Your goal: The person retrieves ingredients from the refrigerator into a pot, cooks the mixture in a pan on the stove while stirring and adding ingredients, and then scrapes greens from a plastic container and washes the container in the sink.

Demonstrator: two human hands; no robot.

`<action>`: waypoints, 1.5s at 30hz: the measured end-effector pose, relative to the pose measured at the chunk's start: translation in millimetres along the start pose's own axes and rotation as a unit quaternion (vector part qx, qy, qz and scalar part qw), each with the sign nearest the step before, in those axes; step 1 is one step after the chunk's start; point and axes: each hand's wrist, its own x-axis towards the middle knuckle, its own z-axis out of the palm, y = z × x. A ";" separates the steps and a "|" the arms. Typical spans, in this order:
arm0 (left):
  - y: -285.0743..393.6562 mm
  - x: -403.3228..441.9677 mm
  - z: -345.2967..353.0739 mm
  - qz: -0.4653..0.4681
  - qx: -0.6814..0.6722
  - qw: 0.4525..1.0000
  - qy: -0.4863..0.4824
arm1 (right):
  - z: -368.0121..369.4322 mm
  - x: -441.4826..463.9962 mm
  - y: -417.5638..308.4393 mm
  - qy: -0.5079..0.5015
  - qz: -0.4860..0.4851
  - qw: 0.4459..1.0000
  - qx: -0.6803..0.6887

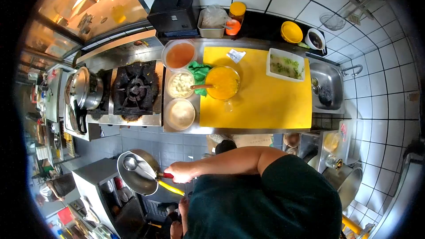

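My right hand point(180, 172) reaches across to the left and is closed around the red handle of a metal wok point(148, 159). The wok hangs over the floor, left of my body. A ladle point(129, 163) rests inside it; a yellow handle point(171, 188), apparently the ladle's, sticks out over the rim below my right hand. Near the end of that yellow handle is what appears to be my left hand point(183, 207), only partly visible beside my dark shirt. Its fingers are too unclear to read.
A gas burner point(135, 87) and a lidded pot point(86, 87) stand left on the counter. A bowl of orange-yellow liquid point(223, 88) and a white container of greens point(283, 67) sit on the yellow board point(265, 106). A sink point(326, 84) lies right; a low cabinet point(95, 181) stands below left.
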 end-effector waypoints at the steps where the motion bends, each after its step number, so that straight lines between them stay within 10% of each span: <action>1: 9.5 -4.4 -1.6 -0.003 0.016 1.000 0.003 | -2.3 1.0 1.0 -0.004 0.001 1.000 0.006; 8: 54.1 -14.5 -3.5 -0.033 -0.021 0.999 0.010 | -11.8 7.2 13.5 -0.018 0.020 0.999 0.031; 9: 43.5 -11.3 5.5 -0.072 -0.270 0.959 0.037 | -14.9 7.3 13.1 -0.018 0.019 0.999 0.018; 16: 38.2 -35.4 33.1 -0.054 -0.208 0.976 0.027 | -4.1 32.1 21.4 -0.022 0.029 0.999 0.029; 18: 94.1 -61.4 18.6 -0.109 0.003 0.993 0.045 | -14.9 24.5 -7.9 -0.033 0.043 0.998 0.036; 27: 77.6 -132.2 60.5 -0.313 -0.166 0.933 0.060 | 32.2 81.6 -40.7 -0.097 0.094 0.990 0.048; 38: -58.8 -175.6 43.4 -0.422 -0.275 0.864 -0.002 | 143.7 214.0 -97.8 -0.089 0.114 0.986 0.079; 45: -241.0 -109.6 11.8 -0.307 -0.108 0.944 0.051 | 195.4 287.7 -128.0 -0.038 0.101 0.987 0.121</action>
